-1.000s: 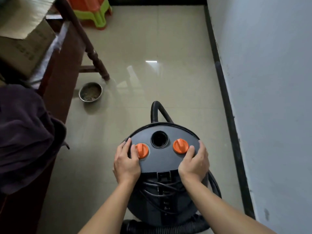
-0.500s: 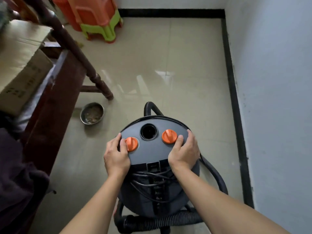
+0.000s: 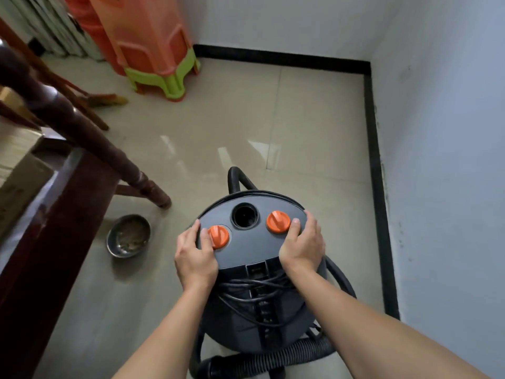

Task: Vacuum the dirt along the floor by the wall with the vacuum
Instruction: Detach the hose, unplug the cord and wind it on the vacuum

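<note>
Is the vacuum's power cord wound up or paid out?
Wound up: the cord lies in bunched loops on the back of the vacuum.

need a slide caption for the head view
Left hand and right hand hold the vacuum by its lid rim, beside two orange knobs, near the black skirting.

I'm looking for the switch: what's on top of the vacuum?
On the vacuum lid: a left orange knob, a right orange knob, a round opening between them, and the left hand and right hand holding its edges. Whatever lies under the hands is hidden.
</note>
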Action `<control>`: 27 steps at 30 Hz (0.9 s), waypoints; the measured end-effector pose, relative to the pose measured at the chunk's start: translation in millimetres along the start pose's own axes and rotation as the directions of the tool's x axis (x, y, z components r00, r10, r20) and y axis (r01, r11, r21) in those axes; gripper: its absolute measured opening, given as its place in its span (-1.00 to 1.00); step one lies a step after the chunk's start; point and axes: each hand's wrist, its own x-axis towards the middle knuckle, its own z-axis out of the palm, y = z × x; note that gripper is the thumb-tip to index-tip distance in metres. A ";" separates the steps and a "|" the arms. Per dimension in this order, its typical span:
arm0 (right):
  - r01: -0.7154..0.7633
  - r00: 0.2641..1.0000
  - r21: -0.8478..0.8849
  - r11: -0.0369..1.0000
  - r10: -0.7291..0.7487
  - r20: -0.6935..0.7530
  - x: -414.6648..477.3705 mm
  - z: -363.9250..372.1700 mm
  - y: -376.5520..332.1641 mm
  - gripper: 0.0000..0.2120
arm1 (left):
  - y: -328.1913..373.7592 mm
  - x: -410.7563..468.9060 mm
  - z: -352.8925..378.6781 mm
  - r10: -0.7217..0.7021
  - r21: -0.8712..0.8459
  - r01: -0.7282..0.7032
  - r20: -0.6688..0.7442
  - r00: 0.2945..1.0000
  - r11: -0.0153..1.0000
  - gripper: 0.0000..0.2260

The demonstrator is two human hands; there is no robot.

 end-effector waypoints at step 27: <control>0.332 0.857 -0.039 0.943 -0.284 0.431 365.1 162.9 -278.6 -0.57 | 196.0 319.3 122.6 -0.356 -0.227 0.287 -0.375 0.856 0.930 -0.68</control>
